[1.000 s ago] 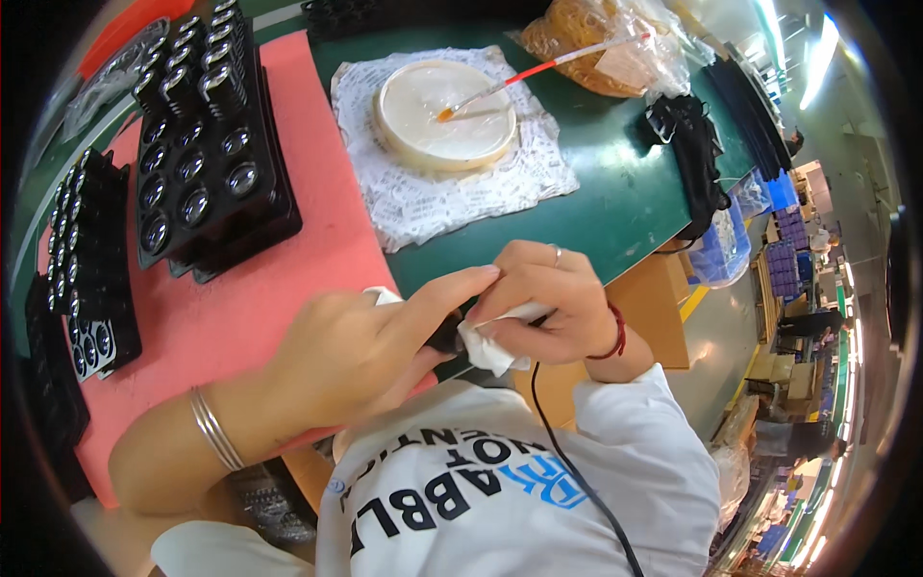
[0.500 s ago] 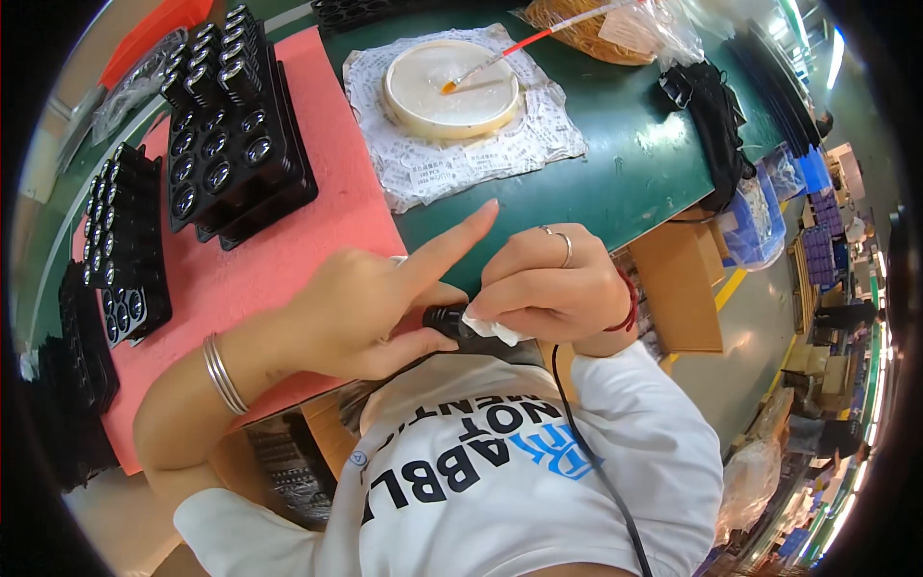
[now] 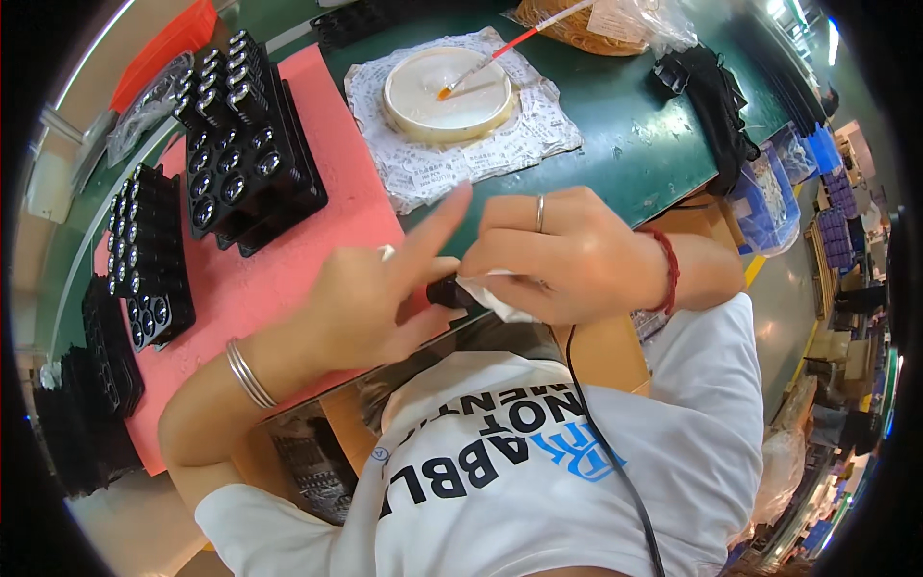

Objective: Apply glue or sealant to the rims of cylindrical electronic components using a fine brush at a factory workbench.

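My left hand [image 3: 370,293] is closed round a small black cylindrical part [image 3: 446,291], its index finger stretched out away from me. My right hand [image 3: 558,255] pinches a white tissue [image 3: 502,292] and presses it against the right end of that black part. Both hands meet in front of my chest, over the near table edge. Fingers cover most of the black part, so its full shape is hidden.
Black trays [image 3: 252,197] holding shiny-ended cylinders stand on a pink mat [image 3: 332,144] at left. Beyond my hands, a round white dish [image 3: 404,123] lies on printed paper [image 3: 538,144] with a red-handled brush [image 3: 500,50] across it. A black cable [image 3: 615,462] runs down my front.
My right hand has turned and its forearm has swung out to the right, the tissue still against the black part. My left hand keeps its hold.
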Motion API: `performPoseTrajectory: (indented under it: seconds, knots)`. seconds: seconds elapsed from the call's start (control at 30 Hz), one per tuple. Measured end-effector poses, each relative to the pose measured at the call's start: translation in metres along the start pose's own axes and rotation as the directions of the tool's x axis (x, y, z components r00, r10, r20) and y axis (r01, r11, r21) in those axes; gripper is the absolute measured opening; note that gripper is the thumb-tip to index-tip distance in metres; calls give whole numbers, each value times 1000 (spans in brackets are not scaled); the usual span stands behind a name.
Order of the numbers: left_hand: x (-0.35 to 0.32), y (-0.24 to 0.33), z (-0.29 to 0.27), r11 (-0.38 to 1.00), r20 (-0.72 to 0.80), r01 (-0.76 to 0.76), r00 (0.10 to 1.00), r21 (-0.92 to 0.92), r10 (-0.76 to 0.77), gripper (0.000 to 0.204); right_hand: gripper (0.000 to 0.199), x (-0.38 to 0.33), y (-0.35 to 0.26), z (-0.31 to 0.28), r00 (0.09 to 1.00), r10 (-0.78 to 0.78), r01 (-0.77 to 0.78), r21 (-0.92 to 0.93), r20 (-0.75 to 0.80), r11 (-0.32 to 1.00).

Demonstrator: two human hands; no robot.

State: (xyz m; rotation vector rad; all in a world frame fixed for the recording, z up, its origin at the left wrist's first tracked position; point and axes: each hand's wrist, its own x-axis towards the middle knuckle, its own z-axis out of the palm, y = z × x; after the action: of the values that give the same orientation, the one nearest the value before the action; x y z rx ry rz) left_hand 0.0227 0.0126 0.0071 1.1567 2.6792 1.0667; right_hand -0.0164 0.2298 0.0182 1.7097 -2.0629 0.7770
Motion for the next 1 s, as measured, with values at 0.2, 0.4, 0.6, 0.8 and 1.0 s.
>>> performPoseTrajectory:
  seconds: [0.2, 0.4, 0.6, 0.8, 1.0]
  knots:
    - [2, 3, 10, 953, -281, -116, 939, 281, 197, 76, 14, -5, -9, -1, 923, 381, -372, 116, -63, 921]
    - [-1, 1, 3, 998, -362, -66, 929, 22, 69, 63, 11, -20, 11, -24, 858, 508, -480, 234, -75, 845]
    - [0, -8, 8, 968, -449, -116, 894, -222, 4, 73, 9, -40, 21, -1, 669, 716, -575, 472, -199, 669]
    - [0, -7, 8, 963, -437, -148, 898, -224, 36, 72, 10, -50, 19, 1, 541, 805, -500, 677, -244, 541]
    - [0, -10, 8, 954, -460, -176, 887, -244, 46, 74, 9, -51, 18, 4, 548, 794, -469, 690, -262, 551]
